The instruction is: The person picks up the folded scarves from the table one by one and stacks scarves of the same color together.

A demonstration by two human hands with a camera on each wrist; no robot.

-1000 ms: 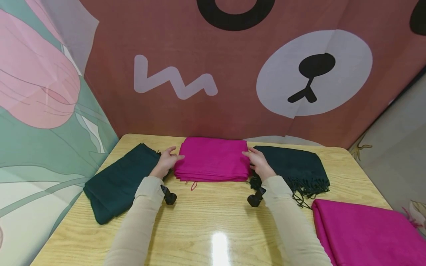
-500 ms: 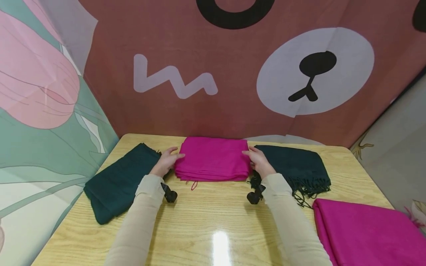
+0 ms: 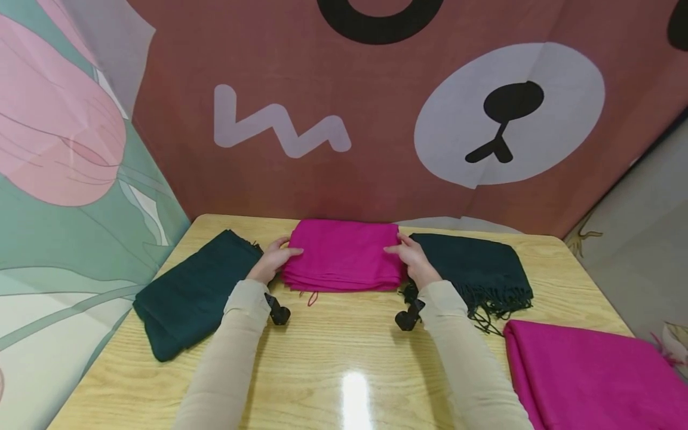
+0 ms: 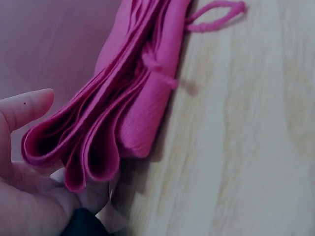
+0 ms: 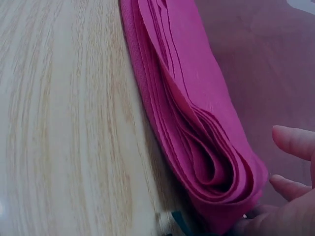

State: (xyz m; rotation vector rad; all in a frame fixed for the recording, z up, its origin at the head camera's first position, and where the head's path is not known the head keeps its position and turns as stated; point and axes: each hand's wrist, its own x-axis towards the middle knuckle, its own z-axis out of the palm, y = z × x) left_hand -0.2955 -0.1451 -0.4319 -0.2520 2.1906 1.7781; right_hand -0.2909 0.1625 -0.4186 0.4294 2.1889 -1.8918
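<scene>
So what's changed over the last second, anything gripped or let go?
The left hand edged right and the right hand edged left, both reaching slightly further over the middle pink cloth. No new grip or release is clear. That cloth, the left dark green cloth, the right dark green cloth and the near pink cloth stayed put.

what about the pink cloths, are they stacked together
No, one pink cloth lies between the left hand and right hand, the other pink cloth apart on the right of the table.
</scene>
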